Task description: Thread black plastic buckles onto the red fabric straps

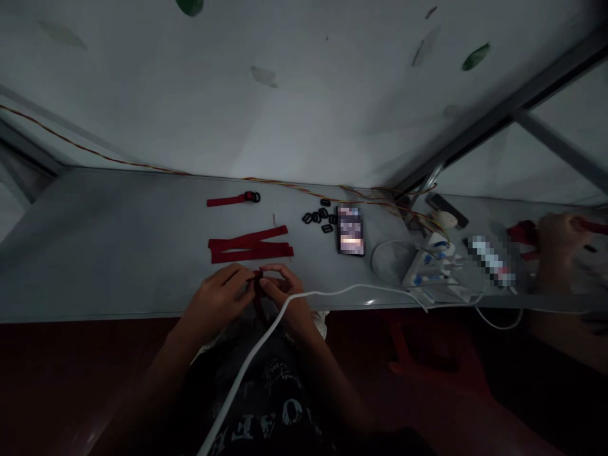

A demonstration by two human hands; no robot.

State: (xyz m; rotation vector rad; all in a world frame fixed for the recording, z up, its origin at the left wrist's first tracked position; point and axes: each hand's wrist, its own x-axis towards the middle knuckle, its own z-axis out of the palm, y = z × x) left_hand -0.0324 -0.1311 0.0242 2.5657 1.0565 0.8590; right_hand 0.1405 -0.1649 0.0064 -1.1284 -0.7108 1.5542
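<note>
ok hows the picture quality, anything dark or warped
In the head view everything is dim, the left hand and right hand sit in shadow, the wide lens bows the table edge, the phone is pixelated, and glare shines by the white cable.

A grey-white tabletop point(118, 221) runs along a pale wall point(285, 95) dotted with leaf-shaped marks, two of them green. A twisted orange and dark wire point(285, 185) trails along the join between them. A smartphone point(350, 230) lies on the table with its screen pixelated. To its right, a thin white cord point(375, 266) forms a loop beside a white power strip point(430, 269) crowded with blue-marked plugs. A thicker white cable point(351, 288) lies along the table's front edge. Farther right sits a blurred white and red object point(491, 259), too obscured to identify. Metal frame bars point(560, 145) cross the upper right corner.
</note>
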